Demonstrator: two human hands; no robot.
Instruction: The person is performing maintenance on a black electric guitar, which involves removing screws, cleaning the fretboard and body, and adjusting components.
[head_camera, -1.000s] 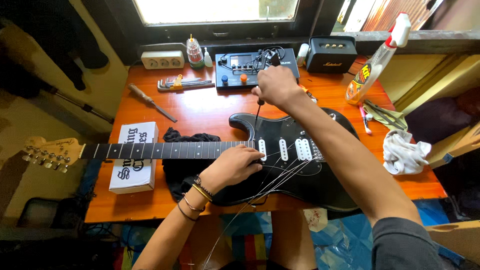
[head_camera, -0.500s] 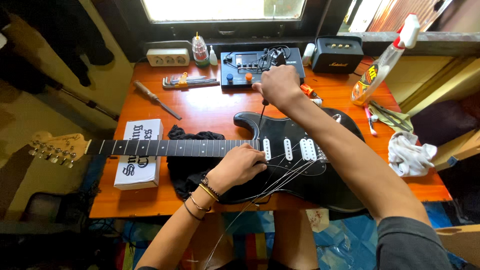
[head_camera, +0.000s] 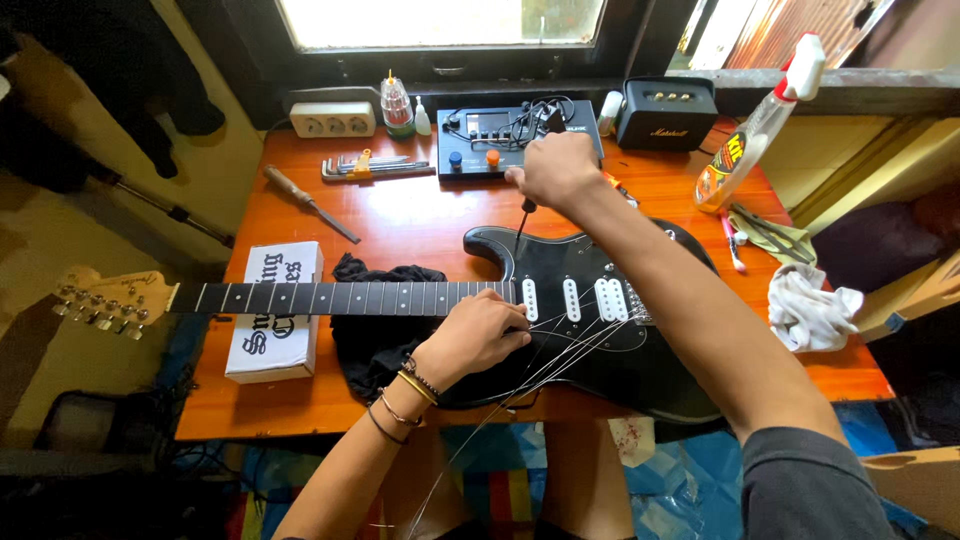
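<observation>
Nearest the camera, loose strings (head_camera: 520, 385) trail off the table edge toward the person's lap. The left hand (head_camera: 478, 335) lies just above them, palm down on the guitar (head_camera: 600, 330) where neck meets body, fingers curled and pressing at the first pickup; whether it pinches a string I cannot tell. The guitar lies flat on the table (head_camera: 420, 215), its long axis running left to right: headstock (head_camera: 105, 300) hanging past the left edge, black body to the right. A black cloth (head_camera: 385, 320) pads the neck joint, and a white box (head_camera: 275, 310) with black lettering props the neck.

Farther on, the right hand (head_camera: 555, 168) is fisted around a screwdriver (head_camera: 522, 222), whose shaft points down and toward the person, tip at the body's upper horn (so the tool stands across the guitar's axis, and this hand is the nearer one to that spot).

Beyond: a wood-handled tool (head_camera: 308, 202), hex keys (head_camera: 365, 166), a black pedal unit (head_camera: 500, 150), a small black speaker (head_camera: 665, 112), a power strip (head_camera: 332, 122). Right: a yellow-labelled spray bottle (head_camera: 755, 130), leaning, and a white rag (head_camera: 810, 305).
</observation>
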